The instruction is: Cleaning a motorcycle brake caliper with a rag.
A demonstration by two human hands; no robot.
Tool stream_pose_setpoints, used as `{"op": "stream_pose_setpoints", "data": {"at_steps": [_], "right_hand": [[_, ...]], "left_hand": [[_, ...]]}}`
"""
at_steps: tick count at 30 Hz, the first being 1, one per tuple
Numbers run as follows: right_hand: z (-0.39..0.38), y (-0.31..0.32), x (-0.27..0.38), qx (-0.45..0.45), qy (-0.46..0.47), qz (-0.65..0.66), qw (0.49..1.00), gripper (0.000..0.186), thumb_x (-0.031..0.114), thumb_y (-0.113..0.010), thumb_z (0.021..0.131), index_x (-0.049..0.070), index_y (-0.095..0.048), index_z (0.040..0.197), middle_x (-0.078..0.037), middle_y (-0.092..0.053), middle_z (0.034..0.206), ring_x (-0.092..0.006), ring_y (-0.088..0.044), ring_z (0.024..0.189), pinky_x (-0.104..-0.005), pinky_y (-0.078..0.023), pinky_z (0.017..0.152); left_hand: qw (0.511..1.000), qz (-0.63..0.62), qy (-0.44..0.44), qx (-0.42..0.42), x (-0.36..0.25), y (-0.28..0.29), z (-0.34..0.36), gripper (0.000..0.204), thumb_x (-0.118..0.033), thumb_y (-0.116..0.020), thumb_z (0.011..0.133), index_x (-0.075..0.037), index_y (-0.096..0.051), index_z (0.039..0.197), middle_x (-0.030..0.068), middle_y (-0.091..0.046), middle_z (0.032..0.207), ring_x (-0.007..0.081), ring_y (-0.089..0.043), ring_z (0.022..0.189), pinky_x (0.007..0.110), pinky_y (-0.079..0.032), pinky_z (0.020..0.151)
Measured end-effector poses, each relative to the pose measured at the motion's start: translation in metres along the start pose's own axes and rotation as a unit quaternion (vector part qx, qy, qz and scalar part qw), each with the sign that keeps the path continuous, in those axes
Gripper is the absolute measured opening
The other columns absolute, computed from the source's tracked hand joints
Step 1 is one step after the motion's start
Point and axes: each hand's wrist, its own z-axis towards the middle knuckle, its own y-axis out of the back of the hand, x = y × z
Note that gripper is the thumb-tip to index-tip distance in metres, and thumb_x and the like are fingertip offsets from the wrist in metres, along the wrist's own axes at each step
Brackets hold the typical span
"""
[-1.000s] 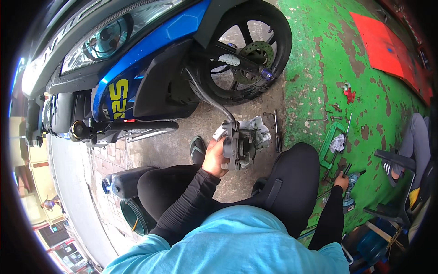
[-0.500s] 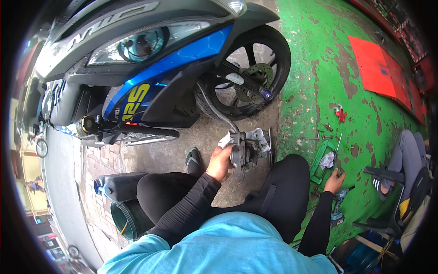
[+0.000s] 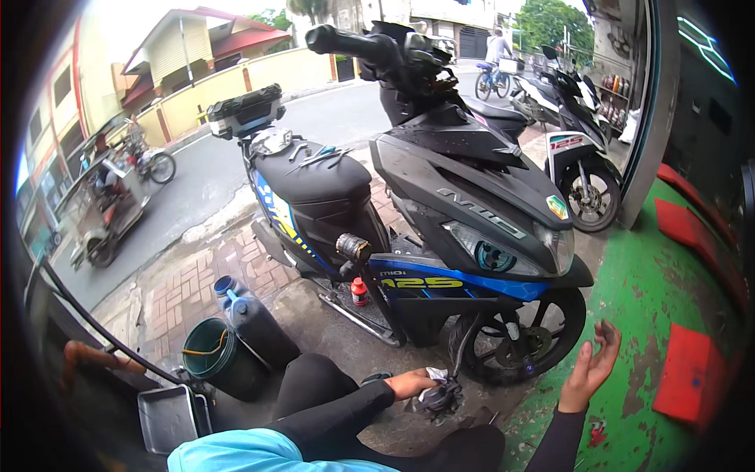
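Note:
My left hand (image 3: 410, 384) is closed around a dark brake caliper (image 3: 437, 400), low beside the front wheel. White rag or tissue (image 3: 438, 374) shows at its fingers. A dark hose (image 3: 458, 346) runs up from the caliper towards the black and blue scooter (image 3: 464, 197). The front wheel (image 3: 522, 338) with its brake disc stands just beyond. My right hand (image 3: 591, 366) is raised over the green floor, to the right of the wheel. Its fingers are apart and it holds nothing.
At left stand a dark green bucket (image 3: 212, 363), a blue-grey jerrycan (image 3: 255, 322) and a metal tray (image 3: 169, 417). Hand tools (image 3: 324, 156) lie on the scooter seat. A small red bottle (image 3: 359, 291) sits by the footboard. Red panels (image 3: 692, 376) lie at right. Another scooter (image 3: 578, 157) is parked behind.
My view has swung up towards the street. The right hand has left the tools on the floor and come up open. My left hand still grips the caliper.

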Motion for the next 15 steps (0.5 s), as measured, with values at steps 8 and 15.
{"op": "stream_pose_setpoints", "data": {"at_steps": [8, 15], "right_hand": [[0.197, -0.165, 0.207, 0.212, 0.371, 0.13, 0.895, 0.06, 0.031, -0.071, 0.083, 0.001, -0.054, 0.132, -0.016, -0.059, 0.121, -0.0297, -0.057, 0.113, -0.0389, -0.043, 0.099], [0.287, -0.234, 0.282, 0.245, 0.616, -0.031, 0.748, 0.067, 0.033, -0.075, 0.084, 0.006, -0.051, 0.14, -0.017, -0.059, 0.132, -0.0303, -0.053, 0.127, -0.0393, -0.038, 0.11]], "left_hand": [[0.929, 0.211, -0.303, 0.027, 0.002, 0.041, -0.002, 0.023, -0.015, -0.061, 0.091, -0.003, -0.069, 0.108, 0.0179, -0.066, 0.118, 0.0334, -0.061, 0.112, 0.041, -0.047, 0.097], [0.965, -0.05, -0.246, 0.079, -0.027, 0.02, 0.014, 0.021, -0.021, -0.065, 0.087, -0.004, -0.067, 0.099, 0.0166, -0.069, 0.106, 0.0343, -0.065, 0.101, 0.043, -0.05, 0.091]]}}
